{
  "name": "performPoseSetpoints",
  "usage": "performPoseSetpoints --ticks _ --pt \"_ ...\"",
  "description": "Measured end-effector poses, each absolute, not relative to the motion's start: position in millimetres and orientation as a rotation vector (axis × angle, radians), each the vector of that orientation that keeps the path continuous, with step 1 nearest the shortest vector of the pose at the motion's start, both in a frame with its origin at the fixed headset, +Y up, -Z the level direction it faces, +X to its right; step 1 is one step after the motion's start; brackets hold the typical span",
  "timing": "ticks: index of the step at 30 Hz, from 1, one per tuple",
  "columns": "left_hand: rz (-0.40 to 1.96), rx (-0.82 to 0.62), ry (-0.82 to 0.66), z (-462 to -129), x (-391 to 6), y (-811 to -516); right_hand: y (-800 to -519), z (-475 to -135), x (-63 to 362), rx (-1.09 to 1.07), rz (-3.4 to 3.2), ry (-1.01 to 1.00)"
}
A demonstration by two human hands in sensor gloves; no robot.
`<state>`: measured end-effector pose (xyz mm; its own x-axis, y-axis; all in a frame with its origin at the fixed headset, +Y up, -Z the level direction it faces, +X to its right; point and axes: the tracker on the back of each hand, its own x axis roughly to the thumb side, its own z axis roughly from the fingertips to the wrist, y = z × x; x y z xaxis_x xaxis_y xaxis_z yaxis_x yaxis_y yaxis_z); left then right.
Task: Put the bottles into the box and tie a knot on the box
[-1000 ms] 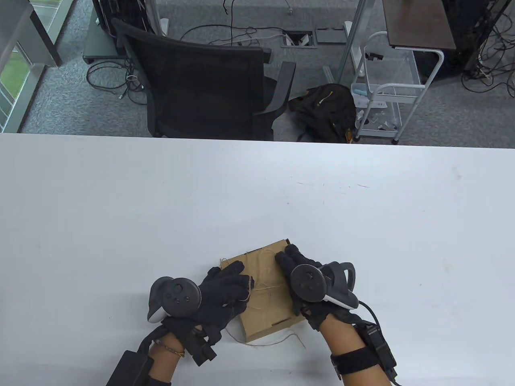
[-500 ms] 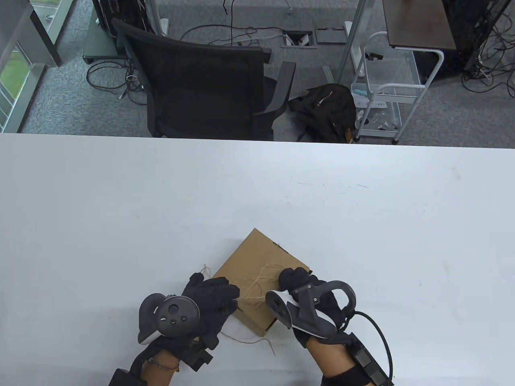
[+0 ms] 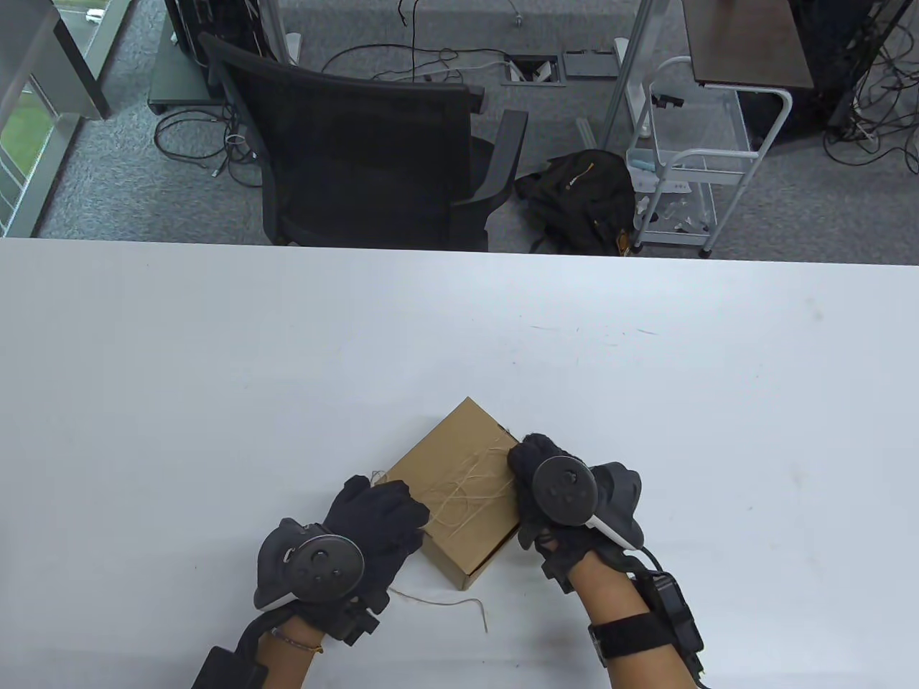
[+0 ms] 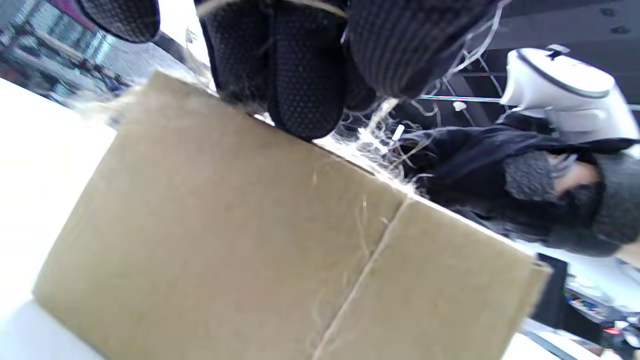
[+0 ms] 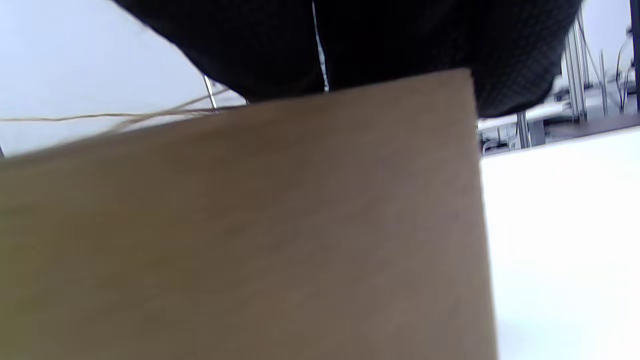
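With the left hand point(image 3: 373, 520) and right hand point(image 3: 535, 477) each gripping an edge of the closed box point(image 3: 459, 466), neither visibly pinches the loose string point(image 3: 459, 491); it may slip off or tangle.

Your table view looks down from above, hands at bottom centre. Both wrist views sit tilted and very close against the box point(image 3: 459, 488): left on its seamed side, right on another. All three share it.
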<state>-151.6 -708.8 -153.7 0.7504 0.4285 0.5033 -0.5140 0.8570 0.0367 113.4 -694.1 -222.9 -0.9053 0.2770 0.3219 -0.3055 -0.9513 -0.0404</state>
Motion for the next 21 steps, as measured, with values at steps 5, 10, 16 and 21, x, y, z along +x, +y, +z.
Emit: performPoseSetpoints --ticks 5,10,16,21 --pt "0.416 0.261 -0.465 -156 -163 -706 -688 -212 108 0.402 2.982 -0.094" --pt "0.491 0.279 -0.336 -164 -182 -709 -687 -199 109 0.409 2.981 -0.022" --pt "0.806 0.235 -0.378 -165 -189 -709 -685 -193 111 0.389 2.942 0.140" --pt "0.735 0.226 -0.386 -162 -185 -707 -673 -191 110 0.388 2.868 0.360"
